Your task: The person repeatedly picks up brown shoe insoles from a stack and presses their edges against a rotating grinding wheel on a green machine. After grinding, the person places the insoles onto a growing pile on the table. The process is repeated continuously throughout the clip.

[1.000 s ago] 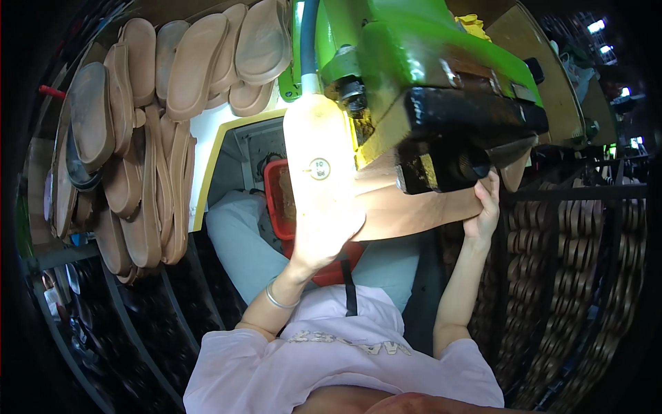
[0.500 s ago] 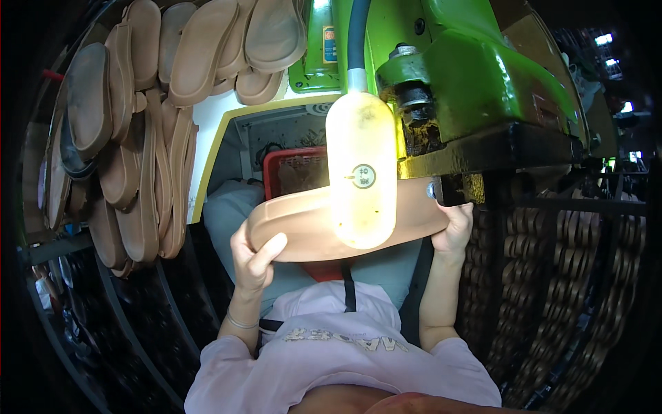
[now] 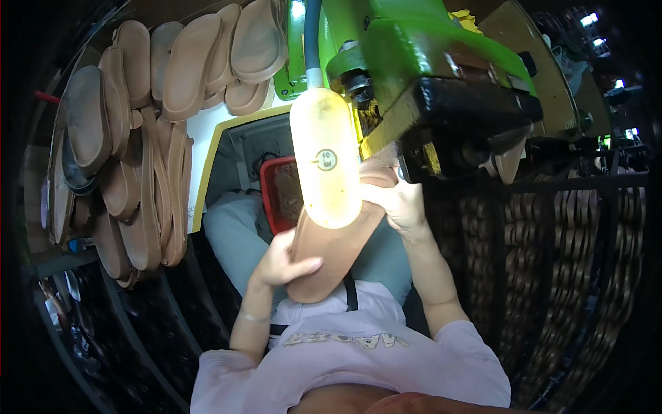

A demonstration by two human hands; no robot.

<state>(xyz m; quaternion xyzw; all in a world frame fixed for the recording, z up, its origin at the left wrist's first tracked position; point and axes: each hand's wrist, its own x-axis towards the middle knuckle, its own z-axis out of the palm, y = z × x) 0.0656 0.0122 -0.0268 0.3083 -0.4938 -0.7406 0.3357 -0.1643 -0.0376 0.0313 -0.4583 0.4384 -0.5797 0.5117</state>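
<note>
A tan shoe sole [image 3: 329, 254] is held up slantwise above my lap, its near end to the left. My left hand [image 3: 279, 263] grips the edge of that near end, thumb lying across the face. At the far right end, my right hand [image 3: 402, 205] is closed on the sole beside the dark working head [image 3: 441, 141] of a green machine [image 3: 407, 58]. Whether the sole touches the machine cannot be made out. A glowing oblong lamp [image 3: 324, 159] hides part of the sole's far half.
A pile of tan soles [image 3: 138, 165] stands on the left of a white, yellow-edged worktop [image 3: 207, 141]. In its opening sits a red basket [image 3: 271, 207]. Racks with many brown pieces [image 3: 545, 255] line the right side; dark racks [image 3: 131, 324] stand at lower left.
The sole has swung from lying nearly crosswise to a steep slant, its left end now nearer my body. Both hands moved with it, the right one leftward. The whole view has shifted a little.
</note>
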